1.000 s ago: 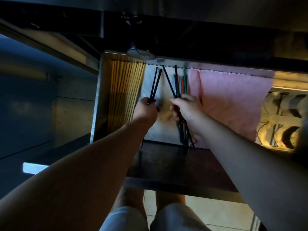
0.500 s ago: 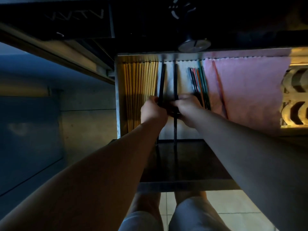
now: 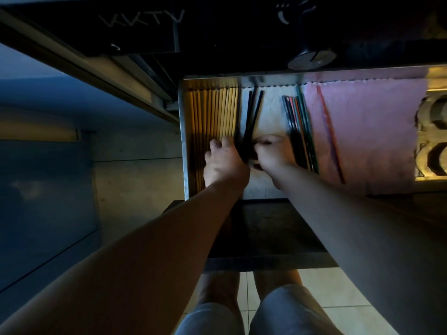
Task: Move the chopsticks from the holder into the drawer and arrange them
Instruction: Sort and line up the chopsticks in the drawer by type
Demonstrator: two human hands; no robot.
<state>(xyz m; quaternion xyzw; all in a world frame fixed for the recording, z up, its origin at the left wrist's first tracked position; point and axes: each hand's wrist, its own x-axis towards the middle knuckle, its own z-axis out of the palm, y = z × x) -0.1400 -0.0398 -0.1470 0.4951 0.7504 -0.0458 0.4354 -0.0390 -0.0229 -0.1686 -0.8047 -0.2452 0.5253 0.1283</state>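
Observation:
The open drawer (image 3: 182,141) holds a row of yellow wooden chopsticks (image 3: 217,112) along its left side. A few black chopsticks (image 3: 252,112) lie just right of them on a pale cloth. My left hand (image 3: 223,163) rests on the lower ends of the yellow row, its fingers against the black ones. My right hand (image 3: 273,153) pinches the lower ends of the black chopsticks. A bundle of dark, red and green chopsticks (image 3: 300,131) lies further right. The holder is not in view.
A pink cloth (image 3: 367,131) covers the drawer's right part, with one red chopstick (image 3: 330,134) lying on it. A dark round knob (image 3: 310,60) hangs above the drawer's back edge. The dark drawer front (image 3: 261,233) is near my legs, over a tiled floor.
The black chopsticks, first spread apart in both hands, now lie close together beside the yellow row. Both hands have come together at their lower ends.

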